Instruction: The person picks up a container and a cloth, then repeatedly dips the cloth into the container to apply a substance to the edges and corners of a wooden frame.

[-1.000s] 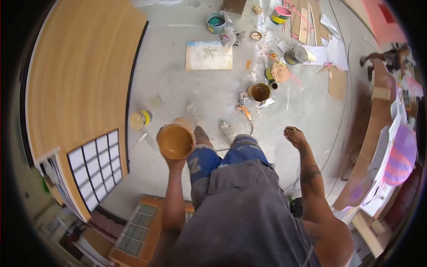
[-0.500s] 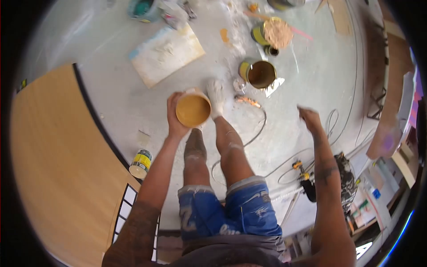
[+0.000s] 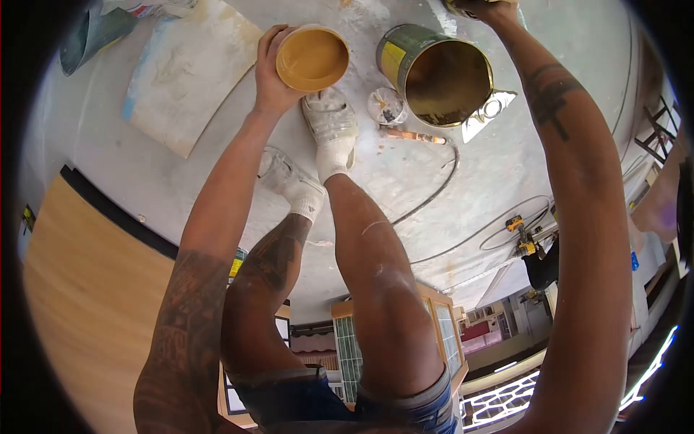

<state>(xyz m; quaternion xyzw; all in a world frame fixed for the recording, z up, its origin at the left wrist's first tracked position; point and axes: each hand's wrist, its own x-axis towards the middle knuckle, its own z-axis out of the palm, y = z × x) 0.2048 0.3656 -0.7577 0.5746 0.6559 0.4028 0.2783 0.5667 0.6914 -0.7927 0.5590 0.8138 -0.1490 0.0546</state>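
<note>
A round tub (image 3: 313, 59) with a smooth coat of mustard-tan material inside is tilted toward me. My left hand (image 3: 273, 69) is wrapped round its left side. At the top edge my right hand (image 3: 495, 13) has its fingers closed round a small can (image 3: 463, 7), mostly cut off by the frame. Below that, a large open green-and-yellow can (image 3: 448, 79) stands on the floor, its inside brown and shadowed. Beside it are a small clear cup (image 3: 387, 107) with stained contents and a bare metal lid-like piece (image 3: 488, 116).
An orange-ended tool (image 3: 416, 136) with a dark cord lies near my shoes. A stained board (image 3: 191, 72) is at upper left, a wooden panel (image 3: 101, 289) at lower left. A yellow drill (image 3: 520, 231) lies to the right near cable loops.
I have bent lower and nearer the cans. My right hand has moved from free space on the right to the small can. My left hand still holds the tub.
</note>
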